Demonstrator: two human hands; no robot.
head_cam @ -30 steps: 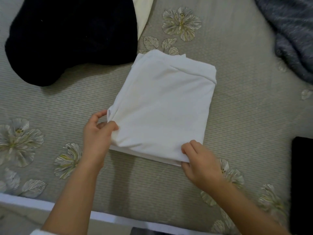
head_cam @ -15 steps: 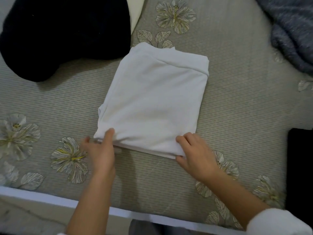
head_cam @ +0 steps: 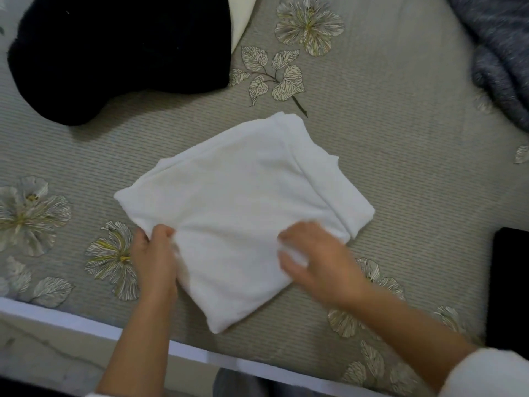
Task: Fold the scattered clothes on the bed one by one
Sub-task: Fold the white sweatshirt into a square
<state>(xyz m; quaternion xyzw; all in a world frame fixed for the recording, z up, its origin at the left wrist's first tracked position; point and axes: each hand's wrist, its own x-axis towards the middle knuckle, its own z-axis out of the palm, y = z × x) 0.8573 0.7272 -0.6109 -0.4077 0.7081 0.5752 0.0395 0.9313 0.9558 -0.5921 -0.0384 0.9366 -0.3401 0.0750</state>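
A folded white garment (head_cam: 243, 202) lies on the flowered grey bedspread (head_cam: 386, 116), turned so that one corner points at me. My left hand (head_cam: 154, 253) grips its left edge, thumb on top and fingers tucked under. My right hand (head_cam: 317, 253), blurred by motion, holds the cloth at its right front edge with the fingers curled into it. A black garment (head_cam: 114, 50) lies in a heap at the far left, and a blue-grey knitted garment (head_cam: 503, 53) at the far right.
A cream piece of cloth (head_cam: 240, 15) shows behind the black heap. A flat black thing (head_cam: 512, 287) lies at the right edge of the bed. The bed's white front edge (head_cam: 86, 325) runs just below my forearms.
The white garment has been turned clockwise and drawn toward me; it now lies as a diamond. Both hands shifted from its front corners to its left and right edges.
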